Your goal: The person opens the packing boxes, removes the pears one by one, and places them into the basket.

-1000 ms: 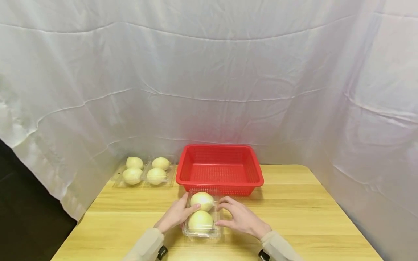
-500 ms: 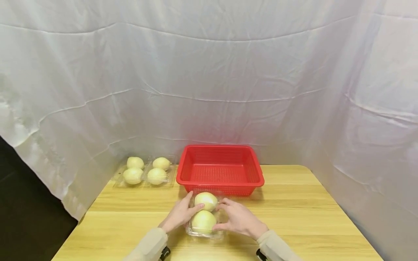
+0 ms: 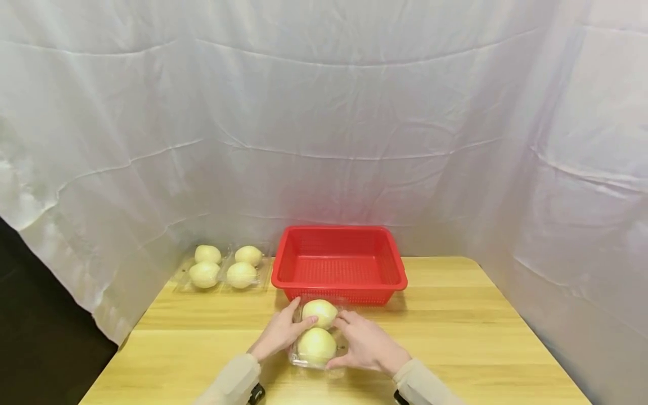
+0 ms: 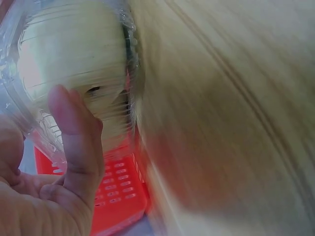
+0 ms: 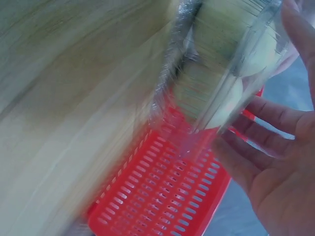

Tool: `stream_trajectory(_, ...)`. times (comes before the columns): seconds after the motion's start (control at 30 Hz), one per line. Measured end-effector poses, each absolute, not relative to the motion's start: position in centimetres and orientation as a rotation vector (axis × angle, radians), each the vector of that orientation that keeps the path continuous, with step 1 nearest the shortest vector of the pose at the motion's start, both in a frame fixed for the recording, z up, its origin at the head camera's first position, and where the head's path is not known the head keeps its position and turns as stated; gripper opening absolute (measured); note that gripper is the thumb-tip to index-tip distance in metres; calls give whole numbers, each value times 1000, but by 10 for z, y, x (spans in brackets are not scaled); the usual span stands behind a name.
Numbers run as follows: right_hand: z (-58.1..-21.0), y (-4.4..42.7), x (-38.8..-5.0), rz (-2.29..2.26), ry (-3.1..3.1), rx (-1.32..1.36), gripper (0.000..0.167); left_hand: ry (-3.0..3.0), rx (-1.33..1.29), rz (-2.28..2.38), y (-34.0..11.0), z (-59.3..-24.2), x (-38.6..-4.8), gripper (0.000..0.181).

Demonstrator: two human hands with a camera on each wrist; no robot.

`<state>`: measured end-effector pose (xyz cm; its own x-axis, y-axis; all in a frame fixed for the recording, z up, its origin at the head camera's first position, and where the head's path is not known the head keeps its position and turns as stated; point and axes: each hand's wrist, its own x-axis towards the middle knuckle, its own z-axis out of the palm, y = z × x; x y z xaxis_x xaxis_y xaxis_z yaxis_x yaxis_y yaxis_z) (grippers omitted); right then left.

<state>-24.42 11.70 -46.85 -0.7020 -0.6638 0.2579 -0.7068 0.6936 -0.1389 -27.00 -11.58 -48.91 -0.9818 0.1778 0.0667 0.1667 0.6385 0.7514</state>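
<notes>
A clear plastic box (image 3: 325, 360) with two pale yellow round fruits (image 3: 316, 345) inside is between my two hands, in front of the red basket. My left hand (image 3: 280, 333) grips its left side, with the thumb lying over the fruit. On the opposite side, my right hand (image 3: 368, 344) holds the box, thumb toward the near corner and fingers further up the edge. In the left wrist view the left thumb (image 4: 76, 132) presses along the plastic. The right wrist view shows the right fingers (image 5: 241, 147) against the box wall. The box's underside is hidden in the head view.
The red perforated basket (image 3: 339, 283) stands right behind the box. Two more clear boxes, each with two fruits (image 3: 205, 274) (image 3: 242, 275), lie at the back left of the wooden table (image 3: 455, 337). A pale curtain (image 3: 354, 112) surrounds the back and sides.
The box and my left hand have shifted slightly to the right. My right hand has moved in to the left, closing around the box's right side.
</notes>
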Motion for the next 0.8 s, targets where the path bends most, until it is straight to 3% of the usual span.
stream_trajectory(0.3,-472,116,-243,289,-2665,1122,76,2790,300,1347,-114,-494,-267,85)
stream_trajectory(0.8,-458,108,-245,160,-2746,1078,81,2649,494,1355,-124,-486,-254,62)
